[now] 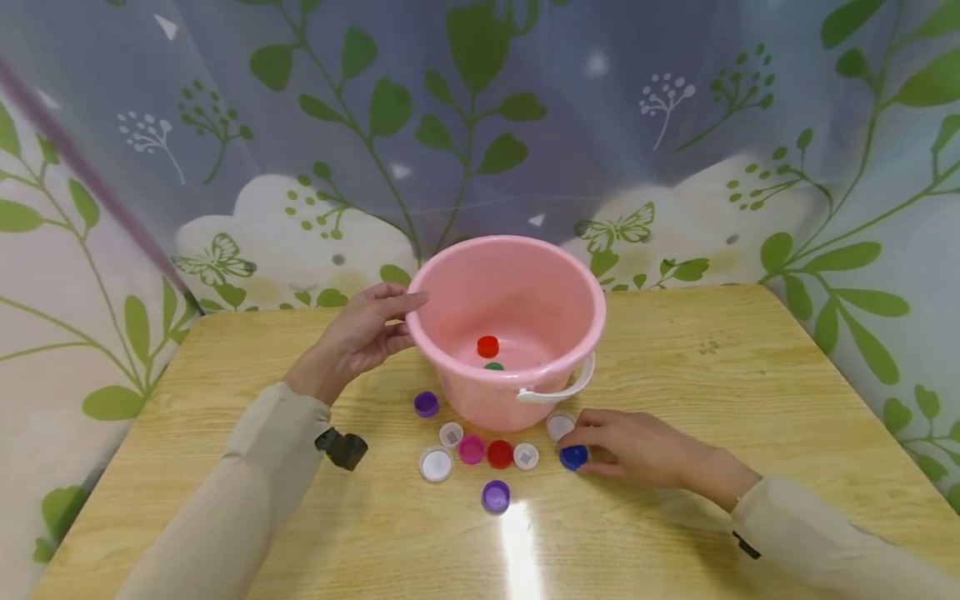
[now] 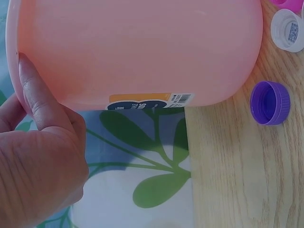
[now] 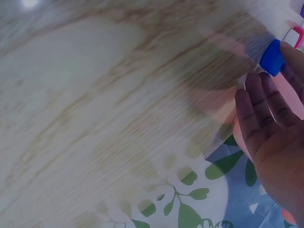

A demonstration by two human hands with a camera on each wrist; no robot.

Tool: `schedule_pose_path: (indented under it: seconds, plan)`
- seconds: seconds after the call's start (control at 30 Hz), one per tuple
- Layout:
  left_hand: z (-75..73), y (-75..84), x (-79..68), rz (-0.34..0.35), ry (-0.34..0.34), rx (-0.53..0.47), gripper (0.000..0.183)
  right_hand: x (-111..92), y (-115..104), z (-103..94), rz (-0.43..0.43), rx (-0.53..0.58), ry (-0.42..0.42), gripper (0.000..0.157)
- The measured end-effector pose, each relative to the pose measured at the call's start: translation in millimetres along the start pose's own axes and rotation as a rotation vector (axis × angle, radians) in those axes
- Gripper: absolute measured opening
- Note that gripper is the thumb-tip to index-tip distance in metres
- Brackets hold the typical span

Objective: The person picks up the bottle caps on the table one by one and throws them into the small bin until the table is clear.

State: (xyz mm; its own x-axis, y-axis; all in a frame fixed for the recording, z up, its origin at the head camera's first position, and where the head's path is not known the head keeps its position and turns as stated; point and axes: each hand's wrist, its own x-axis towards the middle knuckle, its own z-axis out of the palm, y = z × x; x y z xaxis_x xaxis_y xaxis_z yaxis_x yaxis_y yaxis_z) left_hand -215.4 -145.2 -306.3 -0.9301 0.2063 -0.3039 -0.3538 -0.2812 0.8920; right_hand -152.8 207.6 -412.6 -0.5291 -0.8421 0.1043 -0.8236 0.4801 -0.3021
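Note:
A pink bucket [image 1: 480, 400] with a white handle [image 1: 558, 392] stands on the wooden table. At its left rim my left hand [image 1: 371, 329] grips the edge, fingers on both sides of the wall, as the left wrist view also shows. My right hand [image 1: 637, 446] is low at the bucket's front right, pinching a blue bottle cap [image 1: 574, 457] by its side. Just behind the blue cap lies a white cap [image 1: 560, 426], partly covered by the fingers. Inside the bucket are a red cap [image 1: 488, 347] and a green cap [image 1: 493, 366], the green one half hidden by the rim.
Several loose caps lie before the bucket: a purple cap [image 1: 426, 404], white cap [image 1: 437, 464], pink cap [image 1: 471, 449], red cap [image 1: 500, 454] and another purple cap [image 1: 496, 497] nearest me. A leaf-patterned curtain [image 1: 480, 133] hangs behind the table [image 1: 262, 375].

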Motion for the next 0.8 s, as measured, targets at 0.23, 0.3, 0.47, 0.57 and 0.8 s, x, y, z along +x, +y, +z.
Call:
schedule_pose_path:
  seconds: [0.23, 0.3, 0.47, 0.57, 0.8]
  plan:
    - [-0.2, -0.5, -0.1, -0.002, -0.002, 0.001, 0.018, 1.6, -0.2, 1.1, -0.01, 0.021, 0.003, 0.023]
    - [-0.7, -0.8, -0.2, -0.001, -0.002, -0.001, 0.019, 2.1, -0.4, 1.1, -0.004, 0.029, -0.004, 0.022]
    - [-0.7, -1.6, 0.1, -0.006, -0.008, -0.004, 0.019, -0.2, -1.8, -0.4, -0.008, 0.004, -0.004, 0.023]
    - [-0.7, -1.4, 0.3, -0.002, -0.012, -0.001, 0.019, -2.2, -3.1, -5.2, -0.007, 0.005, 0.003, 0.024]
    - [-1.5, -0.8, 0.5, -0.002, -0.012, -0.01, 0.019, -7.5, -0.5, -25.0, 0.056, -0.002, 0.01, 0.028]
